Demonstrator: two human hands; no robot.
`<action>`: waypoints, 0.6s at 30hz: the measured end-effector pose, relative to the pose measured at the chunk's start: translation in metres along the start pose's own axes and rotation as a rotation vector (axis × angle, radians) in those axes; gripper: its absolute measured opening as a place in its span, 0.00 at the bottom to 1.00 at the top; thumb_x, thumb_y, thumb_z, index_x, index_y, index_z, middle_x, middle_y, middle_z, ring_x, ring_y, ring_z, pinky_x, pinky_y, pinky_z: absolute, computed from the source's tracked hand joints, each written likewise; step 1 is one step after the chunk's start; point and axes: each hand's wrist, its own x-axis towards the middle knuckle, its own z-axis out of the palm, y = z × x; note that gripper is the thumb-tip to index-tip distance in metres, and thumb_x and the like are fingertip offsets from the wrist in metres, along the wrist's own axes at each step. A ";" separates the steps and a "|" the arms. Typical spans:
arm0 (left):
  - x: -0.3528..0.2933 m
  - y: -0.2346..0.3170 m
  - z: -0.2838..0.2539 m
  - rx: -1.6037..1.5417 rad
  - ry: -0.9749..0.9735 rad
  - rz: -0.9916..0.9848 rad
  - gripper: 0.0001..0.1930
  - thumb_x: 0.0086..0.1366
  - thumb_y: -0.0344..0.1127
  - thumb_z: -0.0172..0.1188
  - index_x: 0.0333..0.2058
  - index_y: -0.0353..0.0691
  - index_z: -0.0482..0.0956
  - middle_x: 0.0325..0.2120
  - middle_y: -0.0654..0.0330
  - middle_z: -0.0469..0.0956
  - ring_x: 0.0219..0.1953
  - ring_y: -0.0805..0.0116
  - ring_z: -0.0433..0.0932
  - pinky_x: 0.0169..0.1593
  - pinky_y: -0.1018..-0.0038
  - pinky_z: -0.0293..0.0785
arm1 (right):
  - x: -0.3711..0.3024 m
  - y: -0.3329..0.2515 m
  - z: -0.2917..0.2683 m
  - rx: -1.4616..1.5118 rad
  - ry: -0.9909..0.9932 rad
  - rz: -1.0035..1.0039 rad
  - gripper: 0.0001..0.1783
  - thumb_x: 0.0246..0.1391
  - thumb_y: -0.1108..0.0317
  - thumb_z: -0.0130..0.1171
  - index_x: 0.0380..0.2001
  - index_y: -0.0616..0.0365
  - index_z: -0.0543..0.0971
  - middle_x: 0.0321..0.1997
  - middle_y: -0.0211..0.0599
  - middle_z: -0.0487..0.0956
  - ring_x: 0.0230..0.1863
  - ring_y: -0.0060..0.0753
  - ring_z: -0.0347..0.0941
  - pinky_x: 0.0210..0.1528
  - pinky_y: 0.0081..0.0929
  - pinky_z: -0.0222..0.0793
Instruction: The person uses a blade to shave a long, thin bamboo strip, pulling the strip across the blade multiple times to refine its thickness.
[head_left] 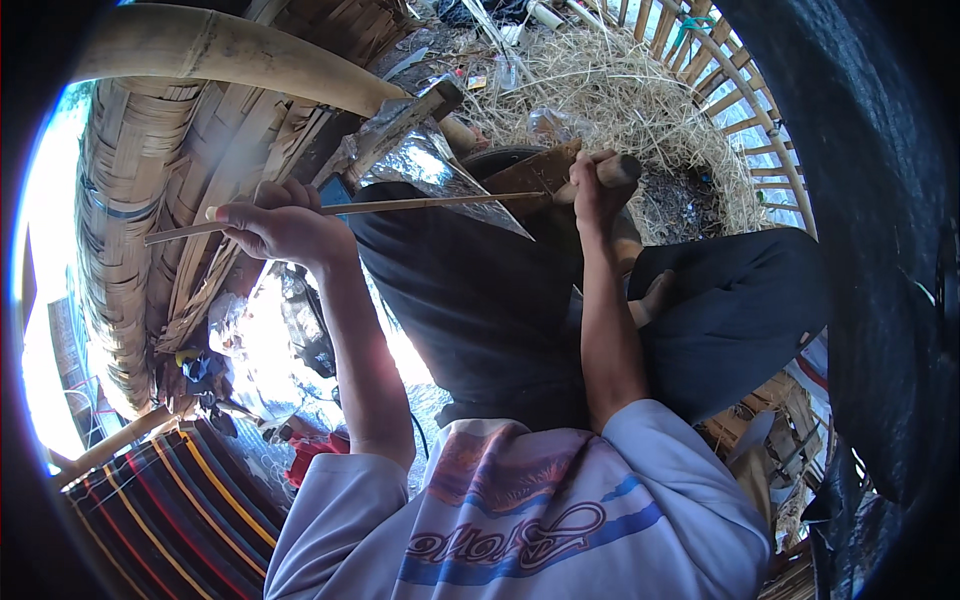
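My left hand point(285, 225) is closed around a long thin bamboo strip point(430, 203), the thumb lying along it. One end of the strip sticks out to the left past my thumb. Its other end reaches right to a broad, brown, rusty-looking blade point(530, 172). In my right hand point(598, 190) I grip the thick wooden handle point(622, 170) of this knife, above my crossed legs. The strip's right tip meets the blade close to my right fingers; whether the edge bites into it I cannot tell.
Dry straw point(640, 130) and litter cover the ground ahead. A woven bamboo wall point(130, 230) and a thick bamboo pole point(240, 55) stand on the left. A slatted bamboo fence point(745, 90) curves at the far right, beside a dark sheet point(870, 250). Striped cloth point(180, 510) lies near left.
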 end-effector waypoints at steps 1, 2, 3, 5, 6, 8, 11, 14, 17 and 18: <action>0.000 0.000 -0.001 0.002 0.001 -0.004 0.18 0.70 0.54 0.34 0.27 0.49 0.53 0.08 0.70 0.51 0.10 0.82 0.47 0.13 0.80 0.44 | 0.005 -0.015 -0.001 0.152 -0.009 0.047 0.10 0.43 0.71 0.62 0.15 0.63 0.74 0.16 0.31 0.75 0.19 0.20 0.71 0.24 0.23 0.67; 0.001 0.000 -0.003 0.010 0.024 -0.014 0.18 0.70 0.54 0.34 0.27 0.49 0.53 0.08 0.70 0.51 0.10 0.82 0.47 0.13 0.81 0.44 | 0.008 -0.023 -0.001 0.304 -0.017 0.094 0.10 0.43 0.70 0.62 0.16 0.63 0.74 0.16 0.32 0.75 0.19 0.21 0.72 0.25 0.23 0.68; 0.002 0.001 -0.005 0.018 0.047 -0.023 0.17 0.70 0.53 0.33 0.27 0.49 0.53 0.08 0.70 0.51 0.10 0.81 0.47 0.13 0.81 0.43 | 0.004 -0.012 -0.002 0.301 -0.018 0.095 0.10 0.43 0.70 0.62 0.16 0.63 0.74 0.16 0.32 0.75 0.19 0.21 0.72 0.25 0.23 0.68; 0.004 -0.003 -0.006 0.009 0.036 -0.013 0.17 0.70 0.52 0.33 0.28 0.48 0.53 0.08 0.70 0.51 0.10 0.81 0.47 0.13 0.81 0.43 | -0.003 0.024 -0.007 -0.126 0.022 0.037 0.10 0.43 0.70 0.62 0.16 0.63 0.74 0.16 0.34 0.75 0.20 0.22 0.72 0.25 0.24 0.67; 0.005 -0.004 -0.008 0.011 0.037 0.009 0.16 0.71 0.52 0.33 0.29 0.48 0.54 0.08 0.70 0.52 0.10 0.82 0.47 0.13 0.81 0.43 | -0.010 0.034 -0.006 -0.231 -0.052 -0.091 0.10 0.43 0.70 0.62 0.16 0.62 0.73 0.15 0.34 0.75 0.20 0.22 0.72 0.24 0.24 0.67; 0.002 -0.001 -0.006 0.018 0.065 -0.008 0.16 0.71 0.51 0.33 0.30 0.47 0.55 0.07 0.70 0.52 0.09 0.82 0.47 0.13 0.82 0.44 | -0.015 0.026 -0.002 -0.180 -0.092 0.009 0.10 0.43 0.71 0.62 0.15 0.62 0.73 0.14 0.33 0.74 0.20 0.21 0.72 0.24 0.23 0.67; 0.005 -0.004 -0.013 0.040 0.102 -0.020 0.16 0.71 0.51 0.33 0.32 0.46 0.56 0.07 0.71 0.52 0.10 0.84 0.48 0.14 0.82 0.44 | -0.004 0.001 -0.002 0.093 0.030 0.082 0.10 0.45 0.72 0.60 0.15 0.62 0.72 0.14 0.30 0.73 0.17 0.19 0.69 0.21 0.20 0.64; 0.010 -0.011 -0.024 0.042 0.134 -0.012 0.16 0.71 0.51 0.32 0.34 0.45 0.57 0.08 0.71 0.51 0.11 0.84 0.47 0.15 0.82 0.44 | 0.012 -0.021 -0.001 0.345 0.068 0.020 0.08 0.47 0.76 0.57 0.19 0.60 0.69 0.15 0.31 0.71 0.14 0.19 0.67 0.17 0.18 0.61; 0.013 -0.016 -0.029 0.013 0.120 -0.018 0.16 0.71 0.52 0.32 0.34 0.45 0.57 0.08 0.71 0.50 0.11 0.84 0.47 0.15 0.82 0.44 | 0.010 0.000 -0.005 0.286 0.099 0.147 0.08 0.47 0.76 0.57 0.20 0.60 0.68 0.15 0.31 0.71 0.14 0.20 0.67 0.16 0.19 0.61; 0.012 -0.017 -0.028 0.003 0.092 -0.023 0.16 0.71 0.52 0.32 0.33 0.45 0.56 0.08 0.72 0.50 0.11 0.84 0.46 0.15 0.82 0.44 | 0.006 0.010 -0.004 0.238 0.053 0.142 0.10 0.44 0.81 0.55 0.20 0.58 0.65 0.16 0.31 0.68 0.15 0.22 0.65 0.18 0.20 0.60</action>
